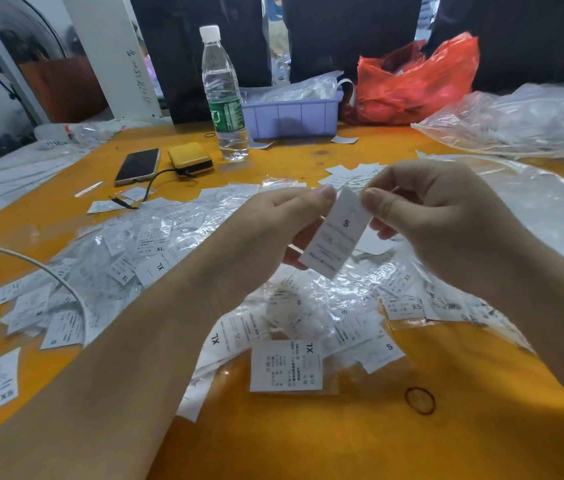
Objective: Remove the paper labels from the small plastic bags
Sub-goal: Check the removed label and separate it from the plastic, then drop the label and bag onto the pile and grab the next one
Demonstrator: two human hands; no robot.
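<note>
Above the orange table (343,445) I hold up one small clear plastic bag with a white paper label (337,233) marked S inside. My left hand (273,226) pinches its top left corner between thumb and fingers. My right hand (429,216) pinches the top right corner. Below lies a heap of several more small bags with labels (156,258), marked XL, S and XS. A flat label marked XL (285,365) lies nearest the front.
A water bottle (223,95), a purple bin (291,116) with bags, a red plastic bag (415,81), a phone (137,167) and a yellow power bank (190,159) stand at the back. Large clear bags (523,119) lie right. A rubber band (420,400) lies front right; a white cable (31,261) crosses left.
</note>
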